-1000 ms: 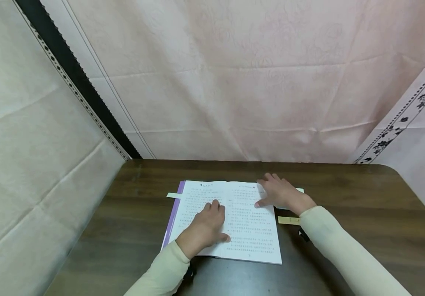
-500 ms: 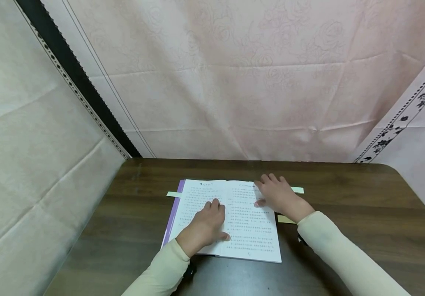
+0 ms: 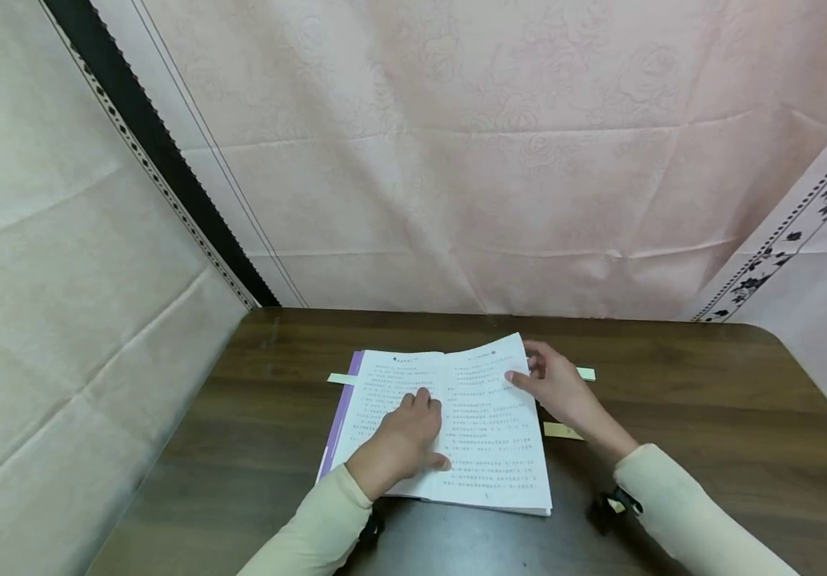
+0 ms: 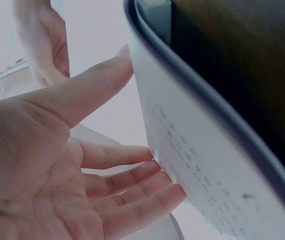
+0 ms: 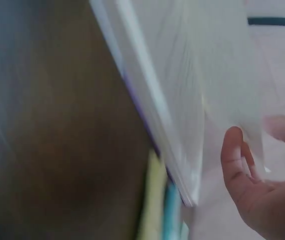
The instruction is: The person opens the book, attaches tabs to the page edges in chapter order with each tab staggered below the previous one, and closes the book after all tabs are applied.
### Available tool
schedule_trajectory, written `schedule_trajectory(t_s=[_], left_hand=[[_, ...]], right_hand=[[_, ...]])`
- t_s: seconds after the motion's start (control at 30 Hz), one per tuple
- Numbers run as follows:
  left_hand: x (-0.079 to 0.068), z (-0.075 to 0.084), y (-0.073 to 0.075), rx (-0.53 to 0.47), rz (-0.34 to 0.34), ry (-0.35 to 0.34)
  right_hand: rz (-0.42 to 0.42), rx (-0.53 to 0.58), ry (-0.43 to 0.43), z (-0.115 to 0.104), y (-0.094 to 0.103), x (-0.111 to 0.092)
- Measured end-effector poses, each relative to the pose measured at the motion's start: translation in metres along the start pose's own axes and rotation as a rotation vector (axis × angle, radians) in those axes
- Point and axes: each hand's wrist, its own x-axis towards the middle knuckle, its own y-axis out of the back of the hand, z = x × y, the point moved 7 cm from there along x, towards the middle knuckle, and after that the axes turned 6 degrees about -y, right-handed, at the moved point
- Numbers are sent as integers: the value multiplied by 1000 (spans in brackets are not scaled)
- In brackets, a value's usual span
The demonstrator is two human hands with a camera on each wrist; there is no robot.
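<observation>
An open book with a purple cover edge lies on the table, its pages printed with lines of small text. My left hand rests on the left page near the fold, and the left wrist view shows its fingertips touching the paper. At the upper right, my right hand pinches the edge of the right-hand page, whose top corner is raised. In the right wrist view the lifted page stands away from the thicker stack of pages below it.
Pale green tabs stick out on both sides of the book, and a yellow tab shows at its right. The brown wooden table meets a pink curtain at the back and pale cloth at the left.
My right hand has gone from lying on the right page to its outer edge, and has lifted the page's top corner. The left hand has stayed in place.
</observation>
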Motion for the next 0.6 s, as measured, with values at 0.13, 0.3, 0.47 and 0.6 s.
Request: schedule_trajectory(t_s=[0.13, 0.3, 0.47, 0.6], left_hand=[[-1, -1, -1, 5, 2, -2], [0, -1, -1, 14, 9, 0], [0, 1, -2, -10, 8, 2], [-1, 1, -1, 7, 11, -1]], right_hand=[[-104, 175, -96, 6, -19, -21], [-142, 287, -153, 8, -35, -46], [-80, 216, -109, 7, -37, -62], [-37, 159, -87, 8, -37, -66]])
